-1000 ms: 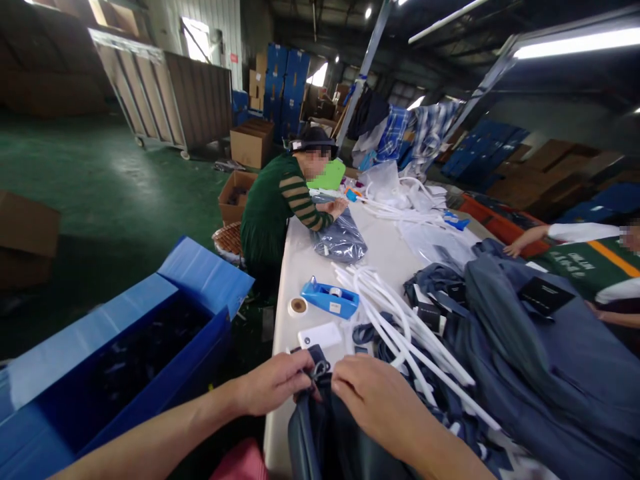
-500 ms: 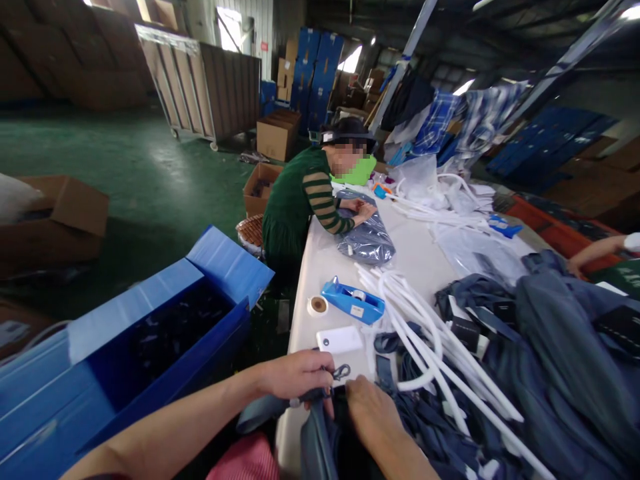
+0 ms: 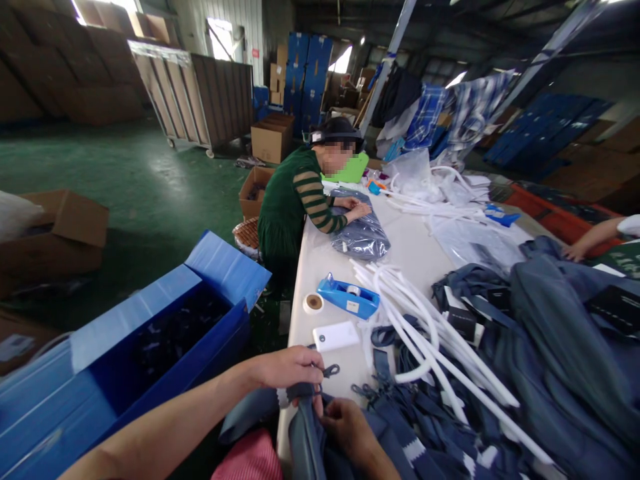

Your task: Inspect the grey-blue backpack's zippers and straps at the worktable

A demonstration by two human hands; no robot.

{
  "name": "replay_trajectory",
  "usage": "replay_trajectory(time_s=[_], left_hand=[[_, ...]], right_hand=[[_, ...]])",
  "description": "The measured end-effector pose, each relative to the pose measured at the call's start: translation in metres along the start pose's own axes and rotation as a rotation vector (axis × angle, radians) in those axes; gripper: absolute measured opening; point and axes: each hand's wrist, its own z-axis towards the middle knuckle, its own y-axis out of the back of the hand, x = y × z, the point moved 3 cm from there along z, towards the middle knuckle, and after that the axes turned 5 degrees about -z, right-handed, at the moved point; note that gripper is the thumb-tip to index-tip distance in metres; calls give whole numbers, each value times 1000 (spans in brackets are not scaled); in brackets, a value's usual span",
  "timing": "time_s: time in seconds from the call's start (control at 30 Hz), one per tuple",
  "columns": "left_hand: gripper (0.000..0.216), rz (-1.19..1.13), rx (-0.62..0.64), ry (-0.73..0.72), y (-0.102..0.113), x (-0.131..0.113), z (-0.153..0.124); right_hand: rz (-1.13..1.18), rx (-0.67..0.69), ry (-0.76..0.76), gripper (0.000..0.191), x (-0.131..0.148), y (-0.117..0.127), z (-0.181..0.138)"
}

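Bag: we have the soft dark blue-grey fabric bag (image 3: pixel 310 433) at the white table's (image 3: pixel 400 253) near edge; limp and light, we judge.
Left hand (image 3: pixel 290 369): closed, pinching its strap by the black metal clip (image 3: pixel 330 370).
Right hand (image 3: pixel 345 427): curled, gripping the cloth's top edge.

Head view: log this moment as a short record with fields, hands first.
left hand: pinching the top of a dark blue bag beside a black clip
right hand: gripping the same bag lower down
table: white; bag at its near edge
near the hands: white case, blue tape dispenser, tape roll
middle: white tubes across piled blue bags
left of table: open blue bin
others: a person in a green top pressing a bagged item; another arm at right
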Motion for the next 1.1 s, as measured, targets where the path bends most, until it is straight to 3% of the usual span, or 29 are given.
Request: replay_trajectory(time_s=[0.2,0.37,0.57,0.77,0.93,1.1], left_hand=[[15,465,-287,-16,6,-7,10],[15,717,-394,-117,-1,-3,28],[17,756,-333,-116,-7,4,44],[22,466,-205,44,-1,5,36],[33,271,-59,137,6,20,40],[55,189,44,181,13,32,46]], right_hand=[[-6,-57,196,15,8,22,-21],[-8,-120,240,18,12,32,-24],[64,-150,197,16,11,30,-25],[253,-198,93,18,15,33,-31],[389,-211,112,52,25,35,-37],[310,-141,205,36,37,39,-40]])
